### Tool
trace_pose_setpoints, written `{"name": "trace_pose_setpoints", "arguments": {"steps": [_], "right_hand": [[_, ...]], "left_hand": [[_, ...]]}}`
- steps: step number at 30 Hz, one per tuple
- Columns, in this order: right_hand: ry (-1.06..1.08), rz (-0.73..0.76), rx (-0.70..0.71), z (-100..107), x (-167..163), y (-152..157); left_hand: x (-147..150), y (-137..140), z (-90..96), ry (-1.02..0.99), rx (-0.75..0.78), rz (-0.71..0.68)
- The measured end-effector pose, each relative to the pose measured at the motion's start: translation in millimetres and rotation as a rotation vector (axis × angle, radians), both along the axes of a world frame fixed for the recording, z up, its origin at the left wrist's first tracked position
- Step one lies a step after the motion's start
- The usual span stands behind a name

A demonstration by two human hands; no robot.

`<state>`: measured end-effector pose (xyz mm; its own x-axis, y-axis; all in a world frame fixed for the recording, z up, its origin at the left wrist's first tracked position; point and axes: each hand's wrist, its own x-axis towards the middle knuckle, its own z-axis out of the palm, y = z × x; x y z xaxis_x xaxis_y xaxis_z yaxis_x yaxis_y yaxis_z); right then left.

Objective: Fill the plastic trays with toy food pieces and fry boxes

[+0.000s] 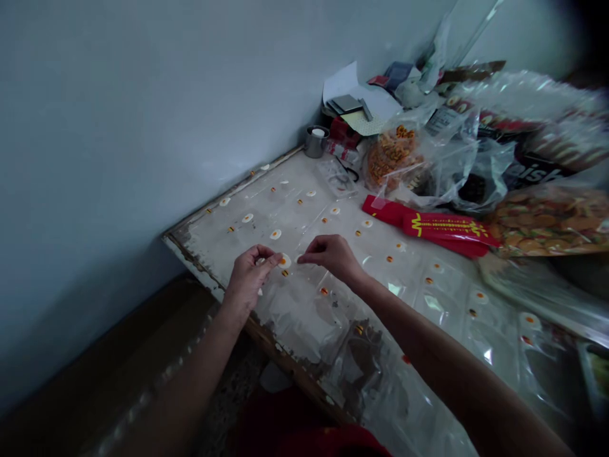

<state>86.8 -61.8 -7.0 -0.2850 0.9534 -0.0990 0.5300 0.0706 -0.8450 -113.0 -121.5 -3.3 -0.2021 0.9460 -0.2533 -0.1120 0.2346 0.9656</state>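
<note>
nearest, well below the red plastic packet with yellow markings (438, 227), comes the chipped, pale-painted table (202, 270) with its worn wooden edge. clear, glossy plastic sheeting or bags (304, 317) spread over it, below and to the left of the packet. on the same side of the packet, the left hand (254, 270) has thumb and forefinger drawn together right beside a small white fried-egg-shaped piece with an orange centre (285, 261); i cannot tell whether they grasp it. that piece lies between the two hands, to the left of the packet and a little nearer. the right hand (329, 255), closer to the packet, is pinched at the fingertips; whether anything is caught there i cannot tell. more egg pieces and small brown-and-yellow burger-like pieces (358, 233) sit in rows to the left of the packet and below it. right of the packet rests a clear bag of mixed orange-brown pieces (556, 219). beyond it are a knotted clear bag of orange curls (392, 155), black-handled scissors (351, 171), a grey metal cup (314, 143) and white papers (345, 82).
</note>
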Motion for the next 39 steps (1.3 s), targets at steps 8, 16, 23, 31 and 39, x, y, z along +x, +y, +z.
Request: {"name": "trace_pose_setpoints", "arguments": {"steps": [8,16,23,31,39], "right_hand": [[0.326,-0.045,-0.230,23,35,-22],[0.419,-0.332,-0.175,21,68,-67],[0.500,-0.481,-0.228,5,81,-71],[0.117,-0.573,-0.088,-32,63,-58],[0.360,-0.502,-0.107,7,51,-96]], "left_hand": [[55,8,7.1,-0.298,-0.108,-0.213],[98,16,-0.8,-0.291,-0.140,-0.396],[95,31,-0.9,-0.468,-0.204,-0.308],[70,44,12.4,-0.970,-0.259,-0.180],[106,18,9.9,-1.053,-0.145,-0.201]]}}
